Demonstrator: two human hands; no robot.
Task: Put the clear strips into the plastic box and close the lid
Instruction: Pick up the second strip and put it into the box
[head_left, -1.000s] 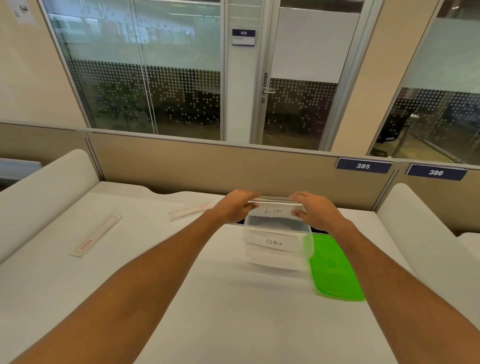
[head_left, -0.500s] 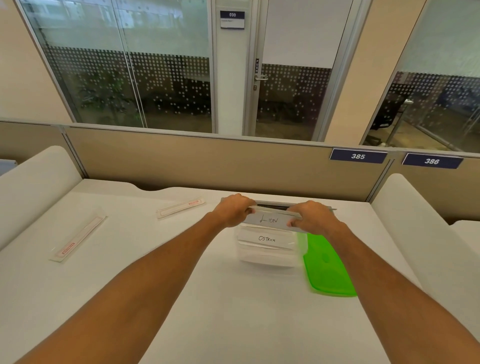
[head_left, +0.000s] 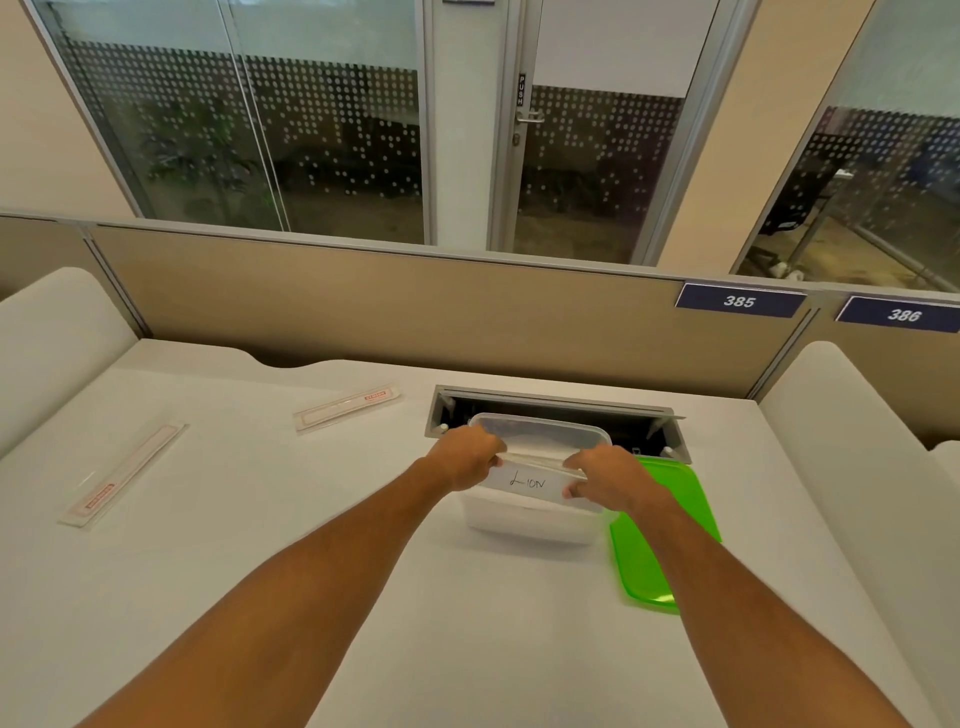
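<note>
A clear plastic box (head_left: 535, 525) stands on the white desk, without its lid. Both hands hold one clear strip (head_left: 530, 482) with a white label reading "LION" over the box's near edge. My left hand (head_left: 465, 462) pinches its left end and my right hand (head_left: 605, 478) pinches its right end. The green lid (head_left: 657, 545) lies flat just right of the box. Two more clear strips lie on the desk to the left: one (head_left: 347, 407) near the back, one (head_left: 122, 475) at the far left.
An open cable hatch (head_left: 550, 408) in the desk sits right behind the box. A beige partition (head_left: 395, 306) runs along the back, and padded white dividers (head_left: 862, 467) flank both sides of the desk.
The labelled strip has come down and nearer with both hands, now covering the box's front. The view has tilted down and the cable hatch behind the box shows.
</note>
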